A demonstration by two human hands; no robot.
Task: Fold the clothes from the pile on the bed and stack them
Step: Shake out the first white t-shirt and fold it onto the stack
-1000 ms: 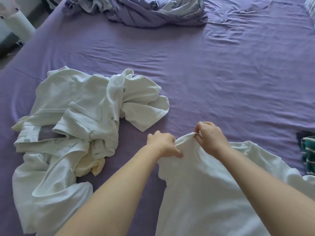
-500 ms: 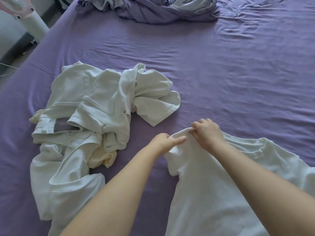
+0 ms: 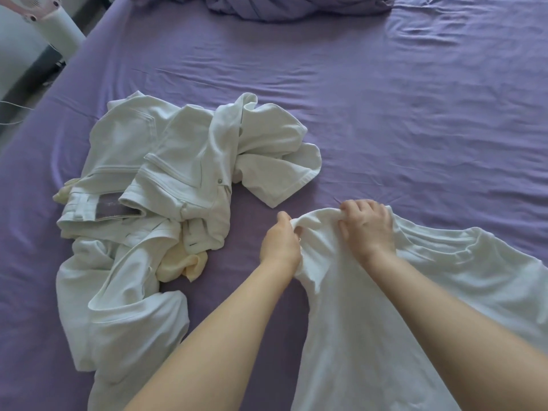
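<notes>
Both hands (left (image 3: pixel 280 243), right (image 3: pixel 367 229)) clenched, forearms extended.

The bed (image 3: pixel 385 114) wore a wrinkled purple sheet. On it lay a white clothes pile (image 3: pixel 166 185), a white shirt (image 3: pixel 415 307) and a bunched purple cover (image 3: pixel 296 7).

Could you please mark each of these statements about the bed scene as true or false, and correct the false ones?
1. Both hands grip the white shirt. True: the left hand and the right hand each pinch its far edge.
2. The pile of white clothes lies to the right of the shirt. False: it lies to the left.
3. The bed sheet is purple. True.
4. A neat stack of folded clothes sits in the middle of the bed. False: no folded stack is in view; the pile is crumpled.
5. A pale yellow cloth pokes out from the pile. True.
</notes>
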